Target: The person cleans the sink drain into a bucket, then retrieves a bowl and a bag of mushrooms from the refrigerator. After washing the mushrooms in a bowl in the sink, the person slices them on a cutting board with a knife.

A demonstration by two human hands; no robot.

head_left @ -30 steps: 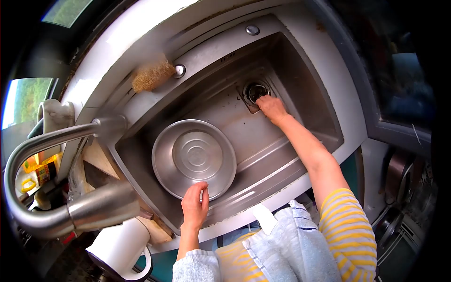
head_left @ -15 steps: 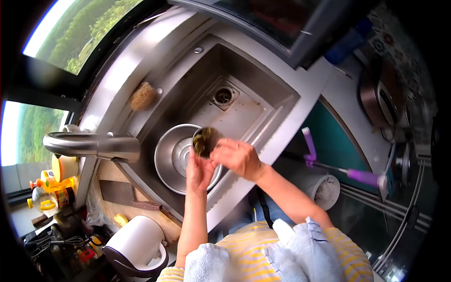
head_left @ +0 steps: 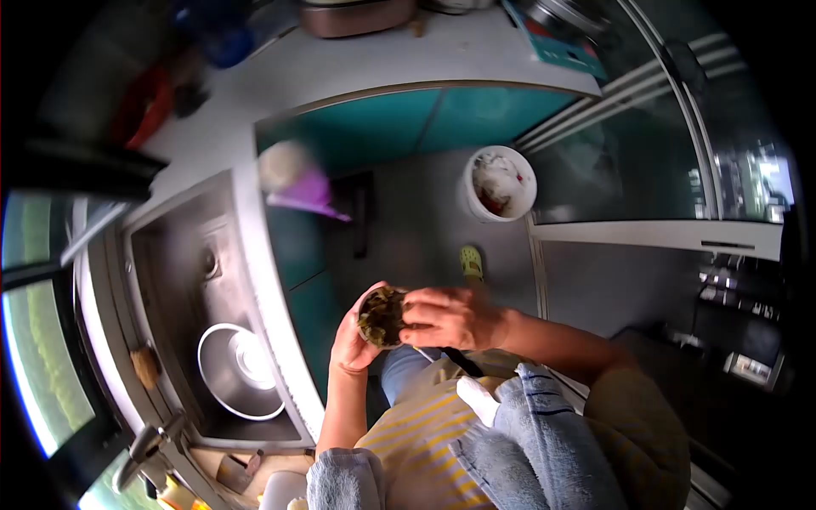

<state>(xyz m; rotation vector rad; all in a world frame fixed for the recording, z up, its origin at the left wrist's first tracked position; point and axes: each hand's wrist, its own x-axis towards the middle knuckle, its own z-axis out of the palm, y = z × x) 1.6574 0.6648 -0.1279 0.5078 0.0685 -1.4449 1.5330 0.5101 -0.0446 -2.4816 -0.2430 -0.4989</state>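
A small round cup (head_left: 392,347) is between my hands, in front of my body and above the floor. Dark green, wet-looking leaves (head_left: 376,320) lie inside, facing up toward me. My left hand (head_left: 348,342) wraps the cup from the left and below. Curled over its right side are the fingers of my right hand (head_left: 450,318), closed against the rim and leaves. Those fingertips are partly hidden, so I cannot tell whether they pinch any leaves.
A white bin (head_left: 468,197) with waste inside stands on the floor beyond my hands, near a green clog (head_left: 471,262). At left, a steel basin (head_left: 210,374) sits in the sink (head_left: 170,263). A blurred purple object (head_left: 304,194) stands by the counter edge (head_left: 276,314).
My view and body have turned right, away from the sink. Both hands have carried the cup from above the basin to over the floor beside the counter.
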